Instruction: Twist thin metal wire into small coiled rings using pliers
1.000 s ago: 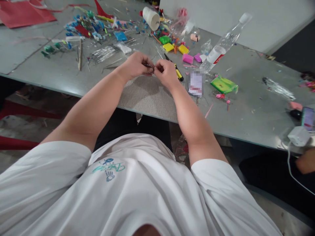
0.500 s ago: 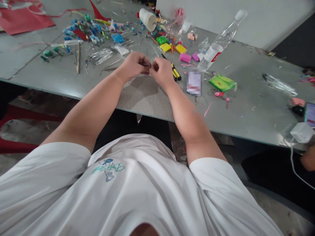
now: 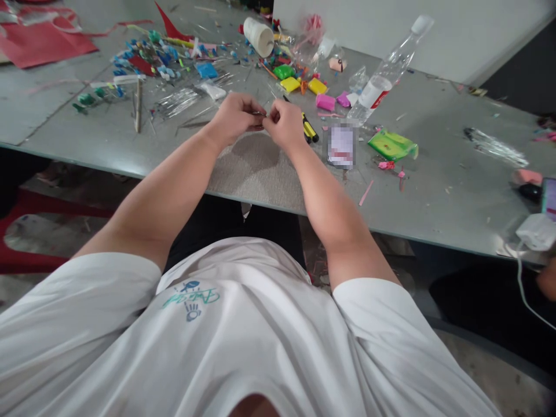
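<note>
My left hand (image 3: 237, 117) and my right hand (image 3: 284, 123) meet fingertip to fingertip above a grey mat (image 3: 260, 168) at the table's front edge. Both are closed in a pinch. Whatever lies between the fingers is too small and too hidden to name. Yellow-and-black pliers (image 3: 309, 128) lie just right of my right hand, partly covered by it. Beyond my left hand is a white packet (image 3: 212, 90), with a bundle of thin silvery wires or sticks (image 3: 176, 101) beside it.
Packets of coloured clay (image 3: 318, 86) and a tilted-looking clear bottle (image 3: 388, 78) stand behind on the right. A green packet (image 3: 393, 145) lies farther right. Small blue and green pieces (image 3: 152, 55) clutter the back left, near a white cup (image 3: 258, 37) on its side.
Both hands stay pinched together in nearly the same place, with only slight finger movement. The whole view has shifted a little; the objects on the table lie as before.
</note>
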`<state>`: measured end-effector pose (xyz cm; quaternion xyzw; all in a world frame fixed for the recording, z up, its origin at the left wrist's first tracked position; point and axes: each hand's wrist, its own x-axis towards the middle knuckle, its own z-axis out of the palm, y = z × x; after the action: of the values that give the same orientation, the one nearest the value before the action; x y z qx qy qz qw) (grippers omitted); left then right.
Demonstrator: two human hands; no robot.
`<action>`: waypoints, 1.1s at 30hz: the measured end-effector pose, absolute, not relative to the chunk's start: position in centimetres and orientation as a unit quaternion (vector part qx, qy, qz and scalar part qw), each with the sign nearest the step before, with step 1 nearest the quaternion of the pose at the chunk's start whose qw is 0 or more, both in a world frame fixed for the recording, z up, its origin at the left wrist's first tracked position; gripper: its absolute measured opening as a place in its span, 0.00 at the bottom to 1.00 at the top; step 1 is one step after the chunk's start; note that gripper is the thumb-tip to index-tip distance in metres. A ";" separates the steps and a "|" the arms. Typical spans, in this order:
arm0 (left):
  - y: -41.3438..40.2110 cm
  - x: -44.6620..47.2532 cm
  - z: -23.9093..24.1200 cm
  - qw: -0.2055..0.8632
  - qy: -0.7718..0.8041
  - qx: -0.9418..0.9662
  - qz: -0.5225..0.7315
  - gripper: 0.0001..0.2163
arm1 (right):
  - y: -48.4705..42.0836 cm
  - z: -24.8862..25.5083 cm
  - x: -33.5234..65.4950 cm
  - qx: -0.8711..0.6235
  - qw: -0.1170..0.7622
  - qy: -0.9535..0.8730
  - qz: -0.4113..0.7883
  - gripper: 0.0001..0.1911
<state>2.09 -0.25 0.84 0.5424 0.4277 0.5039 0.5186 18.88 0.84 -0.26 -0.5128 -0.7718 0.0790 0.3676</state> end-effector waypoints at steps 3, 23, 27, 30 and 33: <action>-0.1 2.3 0.5 0.531 0.422 0.526 0.514 0.18 | 1.0 -0.4 18.9 -0.524 0.379 -0.757 0.094 0.20; -0.7 0.9 1.5 0.607 0.382 0.489 0.496 0.10 | -0.6 0.4 19.8 -0.459 0.453 -0.711 0.281 0.07; -0.6 0.5 1.6 0.618 0.370 0.484 0.497 0.10 | -1.2 0.8 19.9 -0.421 0.456 -0.740 0.259 0.08; -0.4 0.2 1.4 0.616 0.375 0.494 0.486 0.12 | -1.3 1.0 20.1 -0.405 0.447 -0.753 0.264 0.08; -0.3 0.1 1.4 0.612 0.379 0.504 0.477 0.13 | -1.4 1.1 20.3 -0.402 0.437 -0.748 0.297 0.12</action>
<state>0.05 -0.30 1.39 0.5042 0.3792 0.4769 0.6120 20.30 -1.42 1.14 -0.4018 -0.7479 0.2974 0.4367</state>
